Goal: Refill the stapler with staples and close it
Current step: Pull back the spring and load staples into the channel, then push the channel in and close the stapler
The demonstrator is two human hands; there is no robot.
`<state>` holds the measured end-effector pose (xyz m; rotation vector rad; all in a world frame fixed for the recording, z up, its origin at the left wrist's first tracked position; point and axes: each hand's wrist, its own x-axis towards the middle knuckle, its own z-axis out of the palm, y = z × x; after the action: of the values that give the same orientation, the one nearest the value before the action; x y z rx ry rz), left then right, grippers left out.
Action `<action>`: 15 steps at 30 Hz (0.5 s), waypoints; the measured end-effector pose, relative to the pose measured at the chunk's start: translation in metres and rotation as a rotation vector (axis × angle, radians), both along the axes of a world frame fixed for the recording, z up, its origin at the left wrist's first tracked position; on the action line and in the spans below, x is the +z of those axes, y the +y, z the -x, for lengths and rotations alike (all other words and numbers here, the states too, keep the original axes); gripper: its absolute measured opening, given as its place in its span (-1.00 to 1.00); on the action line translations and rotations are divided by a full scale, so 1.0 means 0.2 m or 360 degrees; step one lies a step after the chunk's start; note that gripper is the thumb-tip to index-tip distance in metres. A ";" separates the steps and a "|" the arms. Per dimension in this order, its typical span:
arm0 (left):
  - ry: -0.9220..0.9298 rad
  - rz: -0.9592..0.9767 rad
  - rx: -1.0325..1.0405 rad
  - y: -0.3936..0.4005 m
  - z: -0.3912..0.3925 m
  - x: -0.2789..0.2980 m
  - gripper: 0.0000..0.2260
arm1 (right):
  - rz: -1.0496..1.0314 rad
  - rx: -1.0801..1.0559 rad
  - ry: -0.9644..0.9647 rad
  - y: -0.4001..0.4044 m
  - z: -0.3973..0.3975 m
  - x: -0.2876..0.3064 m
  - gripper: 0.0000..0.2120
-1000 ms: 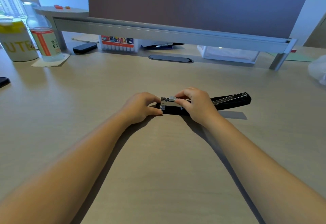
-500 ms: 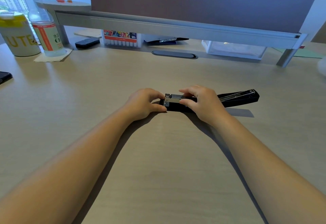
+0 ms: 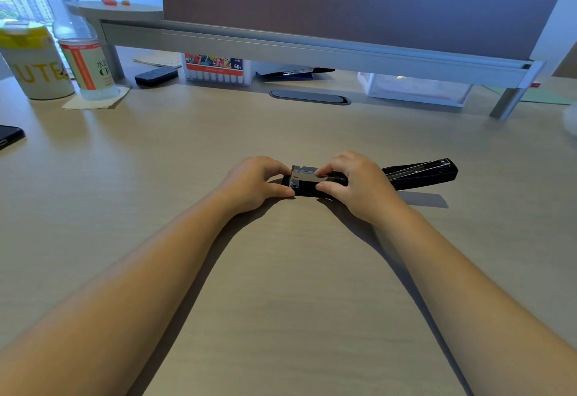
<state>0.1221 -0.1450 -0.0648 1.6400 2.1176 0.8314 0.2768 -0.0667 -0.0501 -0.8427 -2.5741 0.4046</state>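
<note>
A black stapler lies swung open flat across the middle of the desk. Its black lid (image 3: 421, 172) points right, and its silver staple channel (image 3: 304, 174) on the black base points left. My left hand (image 3: 254, 181) pinches the base's left end between thumb and fingers. My right hand (image 3: 354, 181) rests over the middle of the channel, fingertips pressed on its top and thumb against the base's near side. Whether staples lie in the channel is hidden by my fingers.
At the back left stand a yellow-lidded cup (image 3: 34, 61) and a water bottle (image 3: 82, 52) on a napkin. A phone (image 3: 9, 136) lies at the left edge. Under the monitor shelf (image 3: 312, 52) are a marker box (image 3: 215, 69), a black eraser (image 3: 156, 75) and a clear tray (image 3: 412, 88).
My right hand's fingers have lowered from a pinch above the channel onto its top. The left hand keeps its hold on the base's end. The stapler has stayed in place.
</note>
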 end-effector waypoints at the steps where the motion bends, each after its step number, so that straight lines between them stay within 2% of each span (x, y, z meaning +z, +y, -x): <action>1: 0.0007 0.0002 0.0002 0.00 0.00 0.00 -0.69 | 0.0013 0.0008 -0.0007 0.00 0.00 0.00 -0.78; 8: 0.0009 -0.0003 0.0011 0.00 0.00 0.00 -0.70 | -0.0030 -0.0030 0.0085 0.00 -0.02 0.00 -0.70; 11: -0.0013 -0.0015 0.0014 0.00 0.01 0.00 -0.70 | -0.0138 -0.0222 0.0115 0.02 -0.09 0.03 -0.62; 15: -0.0041 -0.0031 0.0020 0.00 0.01 -0.01 -0.71 | -0.0319 -0.0567 -0.0036 0.06 -0.24 0.04 -0.53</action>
<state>0.1207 -0.1444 -0.0659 1.6187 2.1108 0.8745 0.3239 -0.0555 -0.0424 -1.2028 -2.3662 0.0311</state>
